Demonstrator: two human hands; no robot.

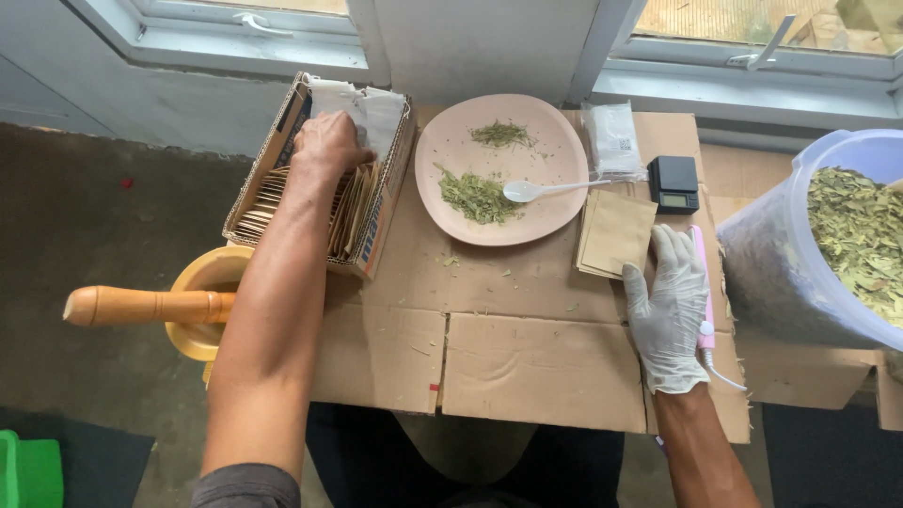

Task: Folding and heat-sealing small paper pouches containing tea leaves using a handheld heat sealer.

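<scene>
Cardboard sheet (489, 362): flat, nearest, bearing most of the items.
Right hand (670, 303): gloved in white, lying flat and released on the cardboard, fingertips touching the near right edge of the paper bags (615, 233); pink tool (701, 282) just to its right.
Mortar (209, 301): yellow, near left, wooden pestle (141, 305) lying across it.
Left hand (325, 143): bare, reaching into the box (376, 230) at far left, fingers pressed down among the upright brown packets (273, 193); grip on any one packet hidden, cannot tell.
Plate (546, 141): pink, far centre, two heaps of dried green leaves and a white spoon (550, 189).
Scale (673, 183): small, black, right of the plate.
Bucket (800, 263): far right, full of dried leaves.
</scene>
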